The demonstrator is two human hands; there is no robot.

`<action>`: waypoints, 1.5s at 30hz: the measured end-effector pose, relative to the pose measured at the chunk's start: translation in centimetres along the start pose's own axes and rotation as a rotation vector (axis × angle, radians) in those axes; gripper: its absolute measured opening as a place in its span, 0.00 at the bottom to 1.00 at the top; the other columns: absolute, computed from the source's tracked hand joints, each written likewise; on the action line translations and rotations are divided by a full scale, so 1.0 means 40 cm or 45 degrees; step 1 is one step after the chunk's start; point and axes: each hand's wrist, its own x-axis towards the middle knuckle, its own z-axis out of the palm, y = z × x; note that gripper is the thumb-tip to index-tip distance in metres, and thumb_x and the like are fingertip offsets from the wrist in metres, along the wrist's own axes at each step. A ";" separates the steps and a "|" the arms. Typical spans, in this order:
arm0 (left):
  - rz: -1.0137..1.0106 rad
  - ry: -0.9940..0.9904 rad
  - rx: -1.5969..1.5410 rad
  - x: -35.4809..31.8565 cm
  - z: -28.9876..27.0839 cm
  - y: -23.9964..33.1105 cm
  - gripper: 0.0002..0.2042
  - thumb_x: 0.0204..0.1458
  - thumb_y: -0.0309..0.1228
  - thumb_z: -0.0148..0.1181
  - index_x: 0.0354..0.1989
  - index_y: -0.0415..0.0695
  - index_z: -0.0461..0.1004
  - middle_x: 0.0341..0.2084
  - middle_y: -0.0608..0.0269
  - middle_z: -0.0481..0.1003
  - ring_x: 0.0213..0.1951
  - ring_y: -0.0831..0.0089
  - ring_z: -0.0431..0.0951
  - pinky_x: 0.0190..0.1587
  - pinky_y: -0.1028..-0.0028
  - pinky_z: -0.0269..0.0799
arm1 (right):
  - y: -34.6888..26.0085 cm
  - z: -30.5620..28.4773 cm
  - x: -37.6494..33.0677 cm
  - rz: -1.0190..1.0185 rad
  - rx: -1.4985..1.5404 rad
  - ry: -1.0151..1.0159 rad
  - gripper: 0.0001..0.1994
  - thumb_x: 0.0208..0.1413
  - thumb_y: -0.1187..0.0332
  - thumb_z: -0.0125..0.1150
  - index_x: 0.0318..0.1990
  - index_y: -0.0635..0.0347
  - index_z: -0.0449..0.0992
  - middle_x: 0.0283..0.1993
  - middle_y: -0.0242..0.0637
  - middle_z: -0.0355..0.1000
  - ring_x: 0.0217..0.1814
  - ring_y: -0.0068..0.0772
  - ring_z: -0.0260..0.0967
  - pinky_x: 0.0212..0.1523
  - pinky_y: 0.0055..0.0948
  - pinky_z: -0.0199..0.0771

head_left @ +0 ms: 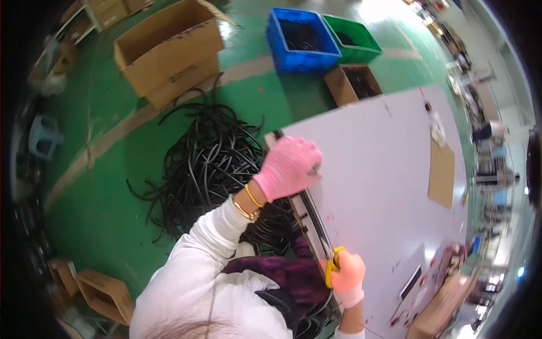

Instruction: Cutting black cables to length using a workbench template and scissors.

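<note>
My left hand (291, 166), in a pink glove, is closed at the table's left edge around a long black strip (317, 223). The strip looks like rubber tubing and runs along that edge toward me. My right hand (348, 278), in a paler pink-orange glove, grips yellow-handled scissors (332, 268). Their blades point up along the strip and meet its near part; whether they are cutting into it I cannot tell. Beside the table, a large tangled heap of black strips (209, 158) lies on the green floor.
The white tabletop (372, 169) carries a cardboard sheet (441, 175), a small bottle (436, 127) and a dark flat device (410, 282). Beyond stand a big carton (175, 70), a blue crate (305, 62), a green crate (361, 53) and a smaller box (339, 87).
</note>
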 end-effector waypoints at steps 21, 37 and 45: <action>0.064 -0.032 0.258 0.017 0.034 -0.009 0.09 0.49 0.25 0.66 0.35 0.41 0.72 0.32 0.61 0.74 0.35 0.66 0.75 0.42 0.69 0.71 | 0.214 -0.197 -0.513 1.208 1.458 -0.129 0.11 0.57 0.66 0.61 0.39 0.66 0.72 0.26 0.33 0.72 0.24 0.21 0.67 0.27 0.23 0.68; -0.053 -0.115 0.244 0.024 0.029 -0.034 0.08 0.53 0.26 0.65 0.37 0.40 0.72 0.31 0.63 0.72 0.33 0.72 0.70 0.42 0.73 0.70 | 0.292 -0.134 -0.495 1.075 0.161 -0.388 0.18 0.57 0.53 0.64 0.38 0.62 0.75 0.28 0.46 0.76 0.30 0.51 0.74 0.34 0.40 0.75; -0.006 -0.114 0.216 0.024 0.030 -0.060 0.07 0.54 0.26 0.64 0.37 0.40 0.73 0.32 0.63 0.72 0.33 0.73 0.70 0.42 0.73 0.69 | 0.300 -0.118 -0.506 1.078 0.031 -0.421 0.19 0.57 0.51 0.65 0.40 0.59 0.76 0.33 0.46 0.77 0.37 0.54 0.76 0.37 0.42 0.75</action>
